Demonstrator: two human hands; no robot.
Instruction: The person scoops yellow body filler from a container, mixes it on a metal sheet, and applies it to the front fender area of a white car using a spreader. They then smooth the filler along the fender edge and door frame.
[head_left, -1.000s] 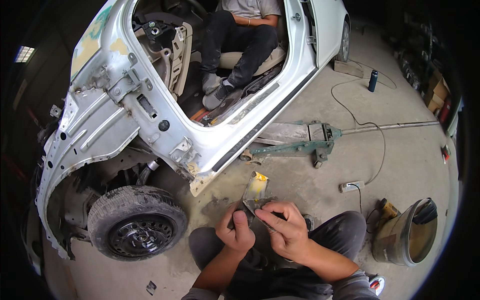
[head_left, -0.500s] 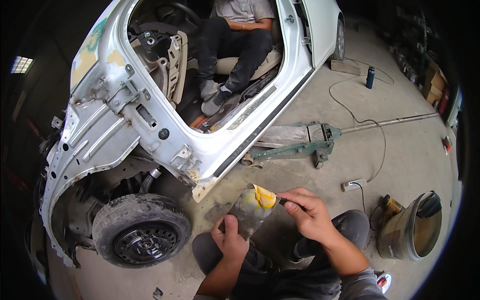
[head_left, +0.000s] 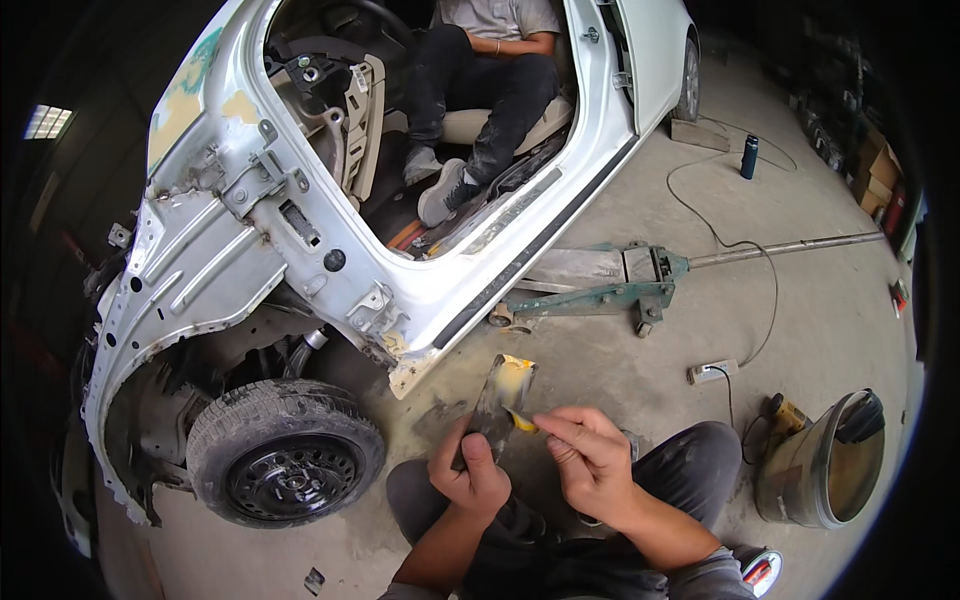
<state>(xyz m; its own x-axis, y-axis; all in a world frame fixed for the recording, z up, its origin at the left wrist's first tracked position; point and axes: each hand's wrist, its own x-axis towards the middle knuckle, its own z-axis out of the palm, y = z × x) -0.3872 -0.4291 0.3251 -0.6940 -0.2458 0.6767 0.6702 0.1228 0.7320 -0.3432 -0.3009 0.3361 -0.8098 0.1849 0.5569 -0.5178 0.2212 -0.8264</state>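
My left hand (head_left: 466,468) is closed round a thin dark metal plate (head_left: 491,410), tilted upward, with pale and bright yellow paste (head_left: 515,373) on its far end. My right hand (head_left: 585,458) pinches a small flat spreader with a blob of yellow paste (head_left: 523,419) on it, held against or just beside the plate. Both hands are low in the middle, over my bent knees, in front of the white car's lower sill corner (head_left: 408,368), which has patches of tan filler.
A person (head_left: 483,80) sits inside the white car body (head_left: 230,220). A wheel (head_left: 285,450) lies under the open wheel arch. A floor jack (head_left: 640,280), cable, power strip (head_left: 710,372), blue bottle (head_left: 749,157), bucket (head_left: 820,460) and yellow power tool (head_left: 785,415) stand around, cardboard (head_left: 875,175) at far right.
The plate tilted toward me half a second ago and has since turned steeper. My right hand and its spreader have moved down and left, now carrying a separate blob of yellow paste.
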